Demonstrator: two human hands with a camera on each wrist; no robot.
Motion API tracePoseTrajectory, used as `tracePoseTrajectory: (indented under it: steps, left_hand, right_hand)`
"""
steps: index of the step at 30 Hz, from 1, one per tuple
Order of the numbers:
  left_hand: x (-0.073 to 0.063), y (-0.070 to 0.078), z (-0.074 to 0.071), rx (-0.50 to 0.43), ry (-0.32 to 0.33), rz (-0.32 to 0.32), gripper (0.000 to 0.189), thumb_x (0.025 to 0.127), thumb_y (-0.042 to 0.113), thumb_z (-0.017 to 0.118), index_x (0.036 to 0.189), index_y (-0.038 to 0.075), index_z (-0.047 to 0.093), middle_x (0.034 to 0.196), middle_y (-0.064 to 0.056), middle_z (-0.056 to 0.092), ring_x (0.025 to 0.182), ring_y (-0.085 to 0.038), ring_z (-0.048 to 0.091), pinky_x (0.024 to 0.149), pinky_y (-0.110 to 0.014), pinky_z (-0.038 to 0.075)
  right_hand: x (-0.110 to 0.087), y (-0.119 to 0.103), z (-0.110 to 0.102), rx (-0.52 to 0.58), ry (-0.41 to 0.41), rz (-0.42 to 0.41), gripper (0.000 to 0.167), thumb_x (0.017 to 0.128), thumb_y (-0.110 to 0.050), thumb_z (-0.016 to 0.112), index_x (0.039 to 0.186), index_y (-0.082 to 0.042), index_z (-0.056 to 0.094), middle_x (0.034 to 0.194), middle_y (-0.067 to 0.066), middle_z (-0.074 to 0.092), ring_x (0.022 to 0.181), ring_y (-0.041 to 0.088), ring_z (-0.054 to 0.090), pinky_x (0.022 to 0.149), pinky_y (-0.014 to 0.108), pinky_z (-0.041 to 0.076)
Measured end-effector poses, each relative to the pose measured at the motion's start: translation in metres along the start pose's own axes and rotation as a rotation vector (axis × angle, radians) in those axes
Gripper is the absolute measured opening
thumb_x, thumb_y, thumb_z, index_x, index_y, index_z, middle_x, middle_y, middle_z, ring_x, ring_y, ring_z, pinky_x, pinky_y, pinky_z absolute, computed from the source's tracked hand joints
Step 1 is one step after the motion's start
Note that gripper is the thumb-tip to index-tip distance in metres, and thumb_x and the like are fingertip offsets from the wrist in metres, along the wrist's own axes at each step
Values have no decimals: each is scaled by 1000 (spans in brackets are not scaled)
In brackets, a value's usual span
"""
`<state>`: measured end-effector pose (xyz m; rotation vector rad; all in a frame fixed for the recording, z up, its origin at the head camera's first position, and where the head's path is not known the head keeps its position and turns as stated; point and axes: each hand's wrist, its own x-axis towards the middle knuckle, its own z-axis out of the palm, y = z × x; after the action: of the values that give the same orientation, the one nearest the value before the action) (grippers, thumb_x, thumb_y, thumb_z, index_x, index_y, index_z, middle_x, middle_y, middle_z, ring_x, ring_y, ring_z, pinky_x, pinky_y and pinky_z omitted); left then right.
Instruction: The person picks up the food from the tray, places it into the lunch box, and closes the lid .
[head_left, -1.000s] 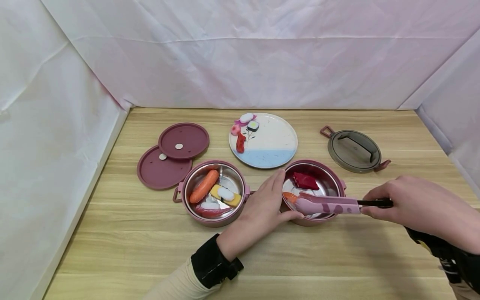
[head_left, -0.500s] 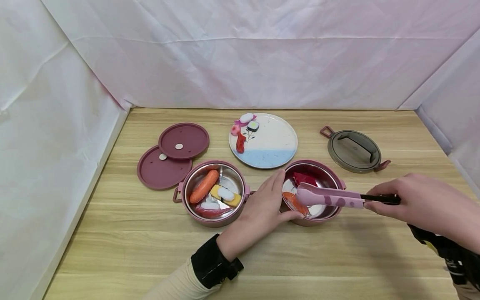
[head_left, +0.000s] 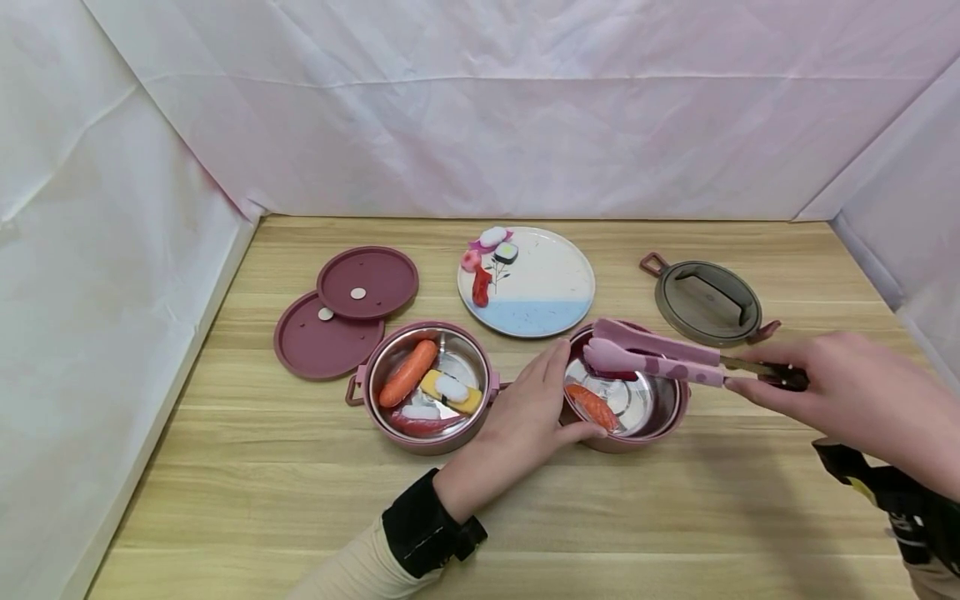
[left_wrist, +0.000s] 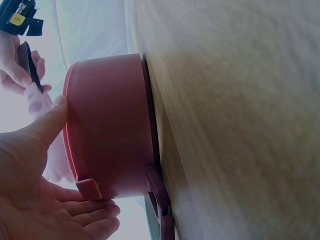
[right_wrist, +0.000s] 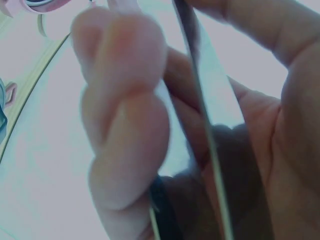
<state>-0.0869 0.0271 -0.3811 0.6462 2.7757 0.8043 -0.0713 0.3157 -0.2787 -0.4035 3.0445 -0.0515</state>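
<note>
In the head view my right hand (head_left: 862,392) grips pink-tipped tongs (head_left: 682,371) by their dark handle. The two tong arms stand apart, their tips over the far part of the right pink pot (head_left: 626,444). Inside that pot lie an orange salmon-like toy piece (head_left: 592,407) and a dark red toy piece (head_left: 622,376), partly hidden by the tongs. My left hand (head_left: 525,400) rests against the pot's left side. In the left wrist view its thumb (left_wrist: 59,101) touches the rim, and its straight fingers (left_wrist: 95,216) lie beside the pot wall. The right wrist view shows fingers (right_wrist: 132,135) around the tongs' metal arms.
The left pink pot (head_left: 427,447) holds a toy sausage (head_left: 408,372) and toy sushi (head_left: 450,388). Two maroon lids (head_left: 326,346) overlap at the left. A plate (head_left: 543,283) with small toy foods stands behind, and a grey-brown lid (head_left: 705,321) lies at the back right.
My right hand has moved the tongs up and away from the orange piece, toward the dark red piece, and the tong arms have spread. The left hand has stayed still.
</note>
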Motion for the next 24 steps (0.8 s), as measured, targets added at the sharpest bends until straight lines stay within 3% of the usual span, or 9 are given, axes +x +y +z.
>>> tracePoseTrajectory:
  steps: [5,16,24]
  left_hand:
    - [0,-1,0,0,2,7,105,82,56,74,159,10,19,165,-7,27,152,-18,29,119,-38,37]
    - [-1,-1,0,-9,-15,-6,104,83,57,73,160,12,19,166,-5,26,152,-17,27,117,-40,40]
    - [-1,-1,0,1,-7,2,104,82,57,73,159,11,20,165,-5,27,152,-17,28,116,-41,41]
  right_hand:
    - [7,-7,-4,18,90,-17,27,91,-35,72,106,-12,75,62,-13,53,50,0,35,47,22,28]
    - [43,-12,-16,47,115,-29,25,90,-26,74,110,-12,71,74,-6,64,59,6,47,51,23,33]
    - [73,-10,-25,-39,245,-131,31,89,-18,70,119,-11,67,80,0,69,65,12,58,52,27,39]
